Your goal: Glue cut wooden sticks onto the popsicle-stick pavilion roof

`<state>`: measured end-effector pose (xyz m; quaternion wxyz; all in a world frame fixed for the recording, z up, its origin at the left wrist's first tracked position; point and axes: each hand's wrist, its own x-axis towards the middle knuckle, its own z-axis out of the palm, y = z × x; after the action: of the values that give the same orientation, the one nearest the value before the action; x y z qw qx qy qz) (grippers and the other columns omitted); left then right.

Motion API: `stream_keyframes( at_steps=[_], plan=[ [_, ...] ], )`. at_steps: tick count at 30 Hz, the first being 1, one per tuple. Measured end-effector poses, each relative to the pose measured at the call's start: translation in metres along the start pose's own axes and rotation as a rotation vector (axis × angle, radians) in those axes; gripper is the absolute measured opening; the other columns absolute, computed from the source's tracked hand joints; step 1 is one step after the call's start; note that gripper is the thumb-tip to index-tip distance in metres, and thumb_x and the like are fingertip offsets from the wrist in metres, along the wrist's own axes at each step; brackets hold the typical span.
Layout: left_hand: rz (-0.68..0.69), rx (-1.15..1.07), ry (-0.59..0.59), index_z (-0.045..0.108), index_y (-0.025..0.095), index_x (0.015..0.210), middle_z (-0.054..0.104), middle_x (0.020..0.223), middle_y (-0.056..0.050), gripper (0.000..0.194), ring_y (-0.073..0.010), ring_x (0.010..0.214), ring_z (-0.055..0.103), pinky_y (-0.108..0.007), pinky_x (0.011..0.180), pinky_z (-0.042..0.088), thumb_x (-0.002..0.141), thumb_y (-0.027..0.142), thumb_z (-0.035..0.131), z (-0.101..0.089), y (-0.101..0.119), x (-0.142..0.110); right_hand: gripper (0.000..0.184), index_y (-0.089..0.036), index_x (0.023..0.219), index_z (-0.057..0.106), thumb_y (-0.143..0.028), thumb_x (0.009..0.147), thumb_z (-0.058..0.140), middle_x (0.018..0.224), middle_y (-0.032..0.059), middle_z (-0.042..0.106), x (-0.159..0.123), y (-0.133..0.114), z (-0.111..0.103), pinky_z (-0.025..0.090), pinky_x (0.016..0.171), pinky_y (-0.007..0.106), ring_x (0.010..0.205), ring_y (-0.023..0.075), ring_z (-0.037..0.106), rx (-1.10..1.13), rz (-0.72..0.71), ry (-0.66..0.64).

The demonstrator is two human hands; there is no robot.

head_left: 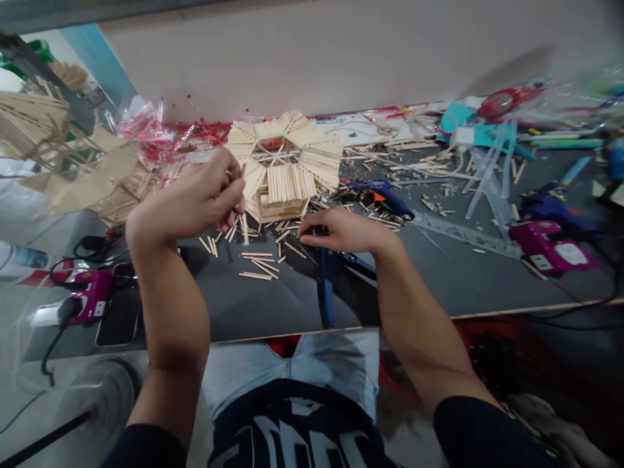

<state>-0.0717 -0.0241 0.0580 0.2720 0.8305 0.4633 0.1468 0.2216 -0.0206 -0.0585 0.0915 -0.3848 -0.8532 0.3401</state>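
Note:
My left hand point(202, 195) is raised above the dark work board point(439, 273), its fingers pinched on a thin wooden stick point(242, 224) that points down. My right hand point(338, 231) rests on the board with fingers curled over blue-handled cutters point(326, 286); whether it grips them is unclear. Just behind both hands stands a craft structure of glued wooden sticks point(287, 169). Several loose cut sticks point(258, 263) lie on the board between my hands.
A blue glue gun point(385, 195) lies right of the structure. A metal ruler point(463, 233), a purple device point(550, 244) and clear glue sticks point(487, 175) are at the right. Stick models point(43, 136), a phone point(119, 315) and a second purple device point(90, 296) sit left.

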Motion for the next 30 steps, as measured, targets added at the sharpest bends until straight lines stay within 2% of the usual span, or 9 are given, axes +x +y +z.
stream_keyframes(
  at_steps=[6, 12, 13, 15, 16, 18, 22, 27, 30],
  plan=[
    [0.041, 0.0, -0.033, 0.053, 0.023, 0.109, 0.067, 0.073, 0.001, 0.014, -0.0162, 0.064, 0.067, -0.033, 0.067, 0.055, 0.1, 0.032, 0.047, 0.011, 0.01, 0.013, 0.034, -0.018, 0.11, 0.072, -0.047, 0.095, 0.061, 0.094, 0.0057, 0.077, -0.011, -0.007, -0.008, 0.047, 0.07, 0.027, 0.078, 0.0155, 0.066, 0.146, -0.042, 0.017],
    [0.083, -0.183, -0.067, 0.055, 0.021, 0.095, 0.061, 0.066, 0.003, 0.007, -0.0129, 0.057, 0.063, -0.024, 0.054, 0.044, 0.095, 0.027, 0.058, 0.013, 0.016, 0.012, 0.064, -0.017, 0.149, 0.04, -0.043, 0.096, 0.065, 0.091, 0.002, 0.072, 0.023, -0.046, 0.046, 0.045, 0.062, 0.025, 0.071, 0.0133, 0.061, 0.527, -0.278, 0.167],
    [0.076, -0.212, -0.075, 0.055, 0.021, 0.093, 0.06, 0.065, 0.003, 0.007, -0.0124, 0.055, 0.062, -0.023, 0.052, 0.042, 0.095, 0.025, 0.059, 0.013, 0.015, 0.012, 0.064, -0.017, 0.147, 0.04, -0.044, 0.095, 0.066, 0.089, 0.0012, 0.071, 0.03, -0.054, 0.056, 0.044, 0.059, 0.025, 0.067, 0.0126, 0.059, 0.582, -0.301, 0.191],
    [0.059, -0.254, -0.091, 0.052, 0.021, 0.089, 0.061, 0.066, 0.002, 0.01, -0.0114, 0.053, 0.061, -0.022, 0.049, 0.04, 0.094, 0.023, 0.061, 0.011, 0.014, 0.011, 0.043, -0.017, 0.128, 0.053, -0.046, 0.098, 0.061, 0.084, 0.0004, 0.069, 0.042, -0.07, 0.072, 0.043, 0.059, 0.025, 0.063, 0.0116, 0.056, 0.622, -0.342, 0.24],
    [0.056, -0.263, -0.09, 0.051, 0.021, 0.089, 0.063, 0.067, 0.002, 0.012, -0.0106, 0.052, 0.06, -0.021, 0.048, 0.039, 0.095, 0.022, 0.061, 0.009, 0.013, 0.009, 0.032, -0.017, 0.115, 0.058, -0.046, 0.103, 0.052, 0.083, 0.0009, 0.069, 0.046, -0.078, 0.078, 0.044, 0.063, 0.025, 0.064, 0.0114, 0.057, 0.615, -0.348, 0.249],
    [0.061, -0.252, -0.059, 0.048, 0.021, 0.09, 0.066, 0.072, 0.001, 0.013, -0.0084, 0.05, 0.057, -0.02, 0.047, 0.037, 0.098, 0.023, 0.058, 0.004, 0.012, 0.004, 0.036, -0.018, 0.099, 0.06, -0.043, 0.109, 0.037, 0.08, 0.0014, 0.067, 0.054, -0.09, 0.085, 0.045, 0.069, 0.025, 0.068, 0.0114, 0.058, 0.574, -0.363, 0.25],
    [0.129, -0.303, 0.122, 0.042, 0.023, 0.095, 0.066, 0.081, 0.002, 0.012, -0.0068, 0.05, 0.055, -0.019, 0.047, 0.041, 0.105, 0.027, 0.048, -0.009, 0.012, -0.011, 0.035, -0.017, 0.091, 0.059, -0.034, 0.109, 0.034, 0.079, 0.0026, 0.064, 0.075, -0.102, 0.09, 0.043, 0.074, 0.026, 0.071, 0.0125, 0.056, 0.337, -0.356, 0.225],
    [0.159, -0.393, 0.403, 0.044, 0.026, 0.096, 0.063, 0.077, 0.006, 0.013, -0.0077, 0.052, 0.057, -0.021, 0.048, 0.045, 0.104, 0.031, 0.053, -0.021, 0.007, -0.027, 0.031, -0.011, 0.11, 0.065, -0.023, 0.109, 0.037, 0.104, 0.0128, 0.07, 0.106, -0.105, 0.087, 0.044, 0.091, 0.032, 0.094, 0.0192, 0.061, -0.034, -0.21, 0.223],
    [0.164, -0.411, 0.432, 0.046, 0.026, 0.096, 0.064, 0.075, 0.006, 0.016, -0.0084, 0.052, 0.058, -0.022, 0.048, 0.046, 0.104, 0.035, 0.057, -0.023, 0.002, -0.028, 0.034, -0.01, 0.134, 0.061, -0.02, 0.103, 0.051, 0.125, 0.0175, 0.067, 0.111, -0.102, 0.083, 0.041, 0.105, 0.038, 0.112, 0.0243, 0.06, -0.209, -0.187, 0.138]
  ],
)
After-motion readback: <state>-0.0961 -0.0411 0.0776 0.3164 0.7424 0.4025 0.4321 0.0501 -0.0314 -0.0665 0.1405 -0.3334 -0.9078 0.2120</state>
